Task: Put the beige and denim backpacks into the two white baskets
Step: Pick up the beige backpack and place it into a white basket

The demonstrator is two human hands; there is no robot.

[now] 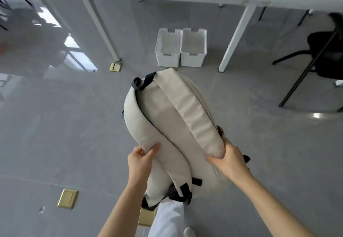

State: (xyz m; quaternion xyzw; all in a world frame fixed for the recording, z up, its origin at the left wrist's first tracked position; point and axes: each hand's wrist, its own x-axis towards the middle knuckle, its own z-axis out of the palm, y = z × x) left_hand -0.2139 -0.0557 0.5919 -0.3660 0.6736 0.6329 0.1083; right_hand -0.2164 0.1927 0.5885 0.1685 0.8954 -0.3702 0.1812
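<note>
Both hands [142, 159] [229, 159] on smooth beige backpack [167, 118] (rounded, padded straps).

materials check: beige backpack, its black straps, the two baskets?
Beige backpack: looks like matte woven fabric, probably canvas or nylon; it creases softly where the left hand and right hand pinch it.
Black straps: likely webbing, flat and dull.
White baskets: seemingly rigid moulded plastic, with perforated grid walls and cut-out handles.

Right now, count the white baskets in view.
2. Both stand on the floor under the white table, side by side and touching: left basket, right basket. Both look empty. None seems hidden.
</note>
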